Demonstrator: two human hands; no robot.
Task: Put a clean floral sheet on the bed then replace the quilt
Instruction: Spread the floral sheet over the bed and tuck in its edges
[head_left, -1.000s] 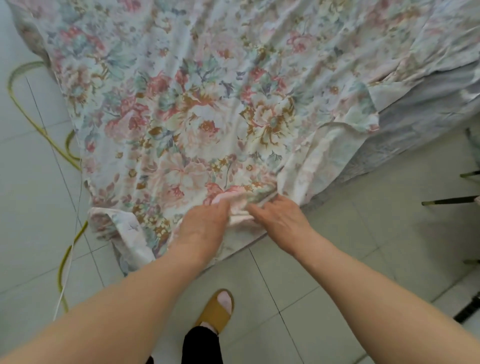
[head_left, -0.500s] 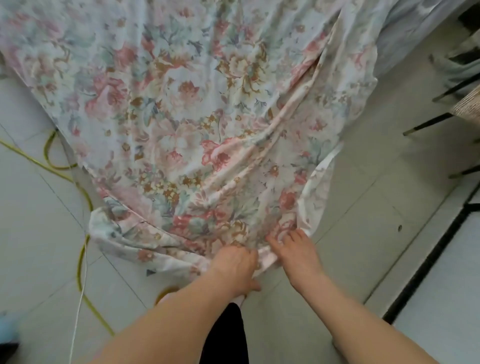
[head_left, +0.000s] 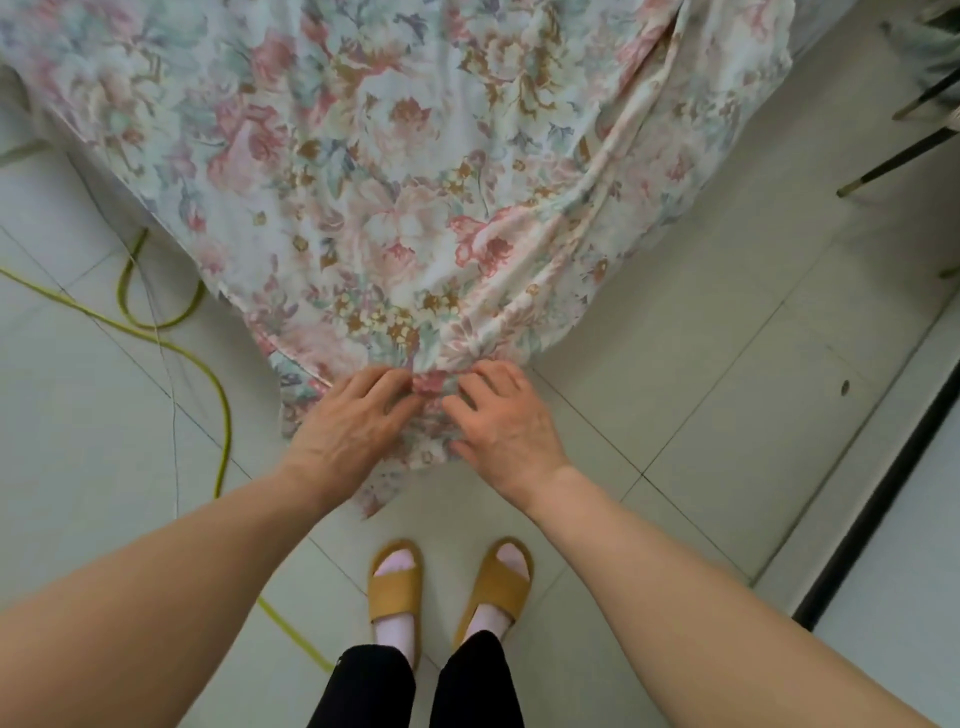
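The floral sheet (head_left: 395, 171), pale with pink and brown flowers, stretches from the top of the view down toward me and narrows to a bunched corner. My left hand (head_left: 353, 421) grips that corner from the left, fingers curled into the cloth. My right hand (head_left: 501, 418) grips it from the right, close beside the left. A short tail of the sheet hangs below my hands. The bed and the quilt are hidden under the sheet or out of view.
A yellow-green cable (head_left: 208, 364) and a thin wire snake over the tiled floor (head_left: 701, 364) at the left. Dark chair legs (head_left: 893, 161) stand at the upper right. A black floor strip (head_left: 878, 493) runs along the right. My feet in yellow slippers (head_left: 449, 587) stand below the hands.
I have stepped back from the bed, pulling the sheet corner toward me. The sheet now hangs taut off the bed. Both feet have come into view.
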